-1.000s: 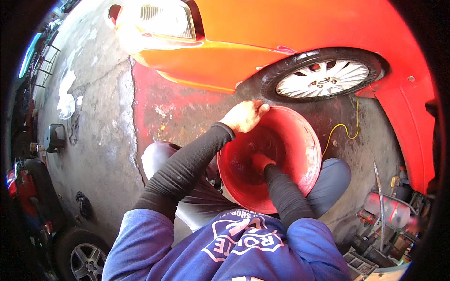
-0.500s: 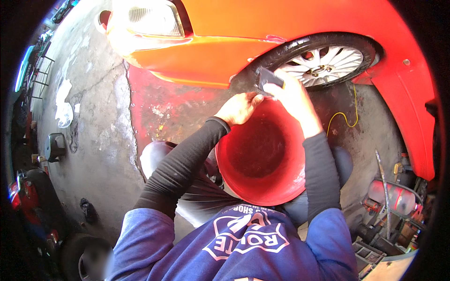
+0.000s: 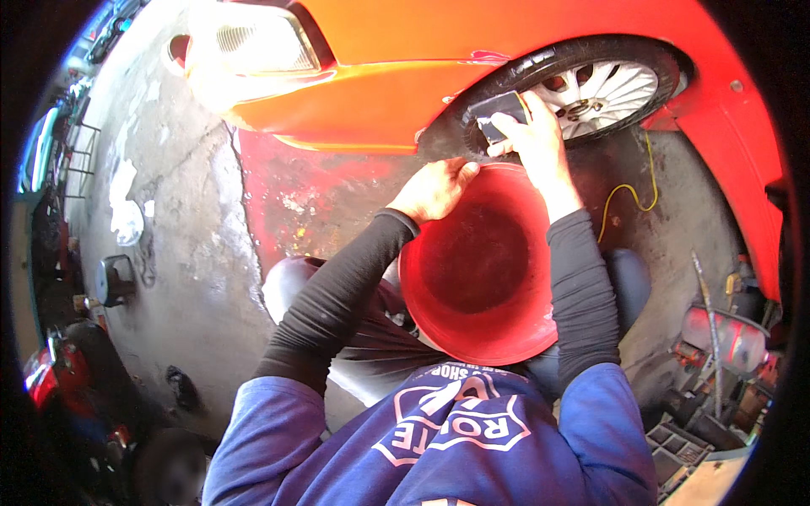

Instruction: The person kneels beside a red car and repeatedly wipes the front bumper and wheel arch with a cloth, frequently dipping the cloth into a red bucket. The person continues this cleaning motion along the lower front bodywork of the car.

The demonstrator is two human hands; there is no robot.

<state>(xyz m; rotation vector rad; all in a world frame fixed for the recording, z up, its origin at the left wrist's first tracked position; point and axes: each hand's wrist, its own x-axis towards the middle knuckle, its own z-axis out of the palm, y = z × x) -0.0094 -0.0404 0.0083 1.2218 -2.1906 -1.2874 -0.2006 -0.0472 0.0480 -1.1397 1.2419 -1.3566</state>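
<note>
A round red bucket (image 3: 422,291) stands between my knees, its dark inside facing up. My left hand (image 3: 434,190) is closed on the far left part of its rim, thumb along the top. My right hand (image 3: 537,139) pinches a flat dark grey piece (image 3: 499,108) that looks like folded sandpaper, with a thin yellowish edge. That piece is above the far rim, in front of the car's tire (image 3: 472,135) in this view; whether it touches the tire I cannot tell.
An orange-red car (image 3: 405,93) spans the far side, with a silver multi-spoke wheel (image 3: 603,97). A yellow cord (image 3: 629,190) lies on the concrete floor (image 3: 190,219). Tools and a red-and-clear canister (image 3: 726,337) crowd the right. A small black stool (image 3: 114,281) is at left.
My right hand has moved slightly up toward the wheel, and the dark piece now shows more of its flat face. My left hand keeps its hold on the rim. The whole view has shifted a little.
</note>
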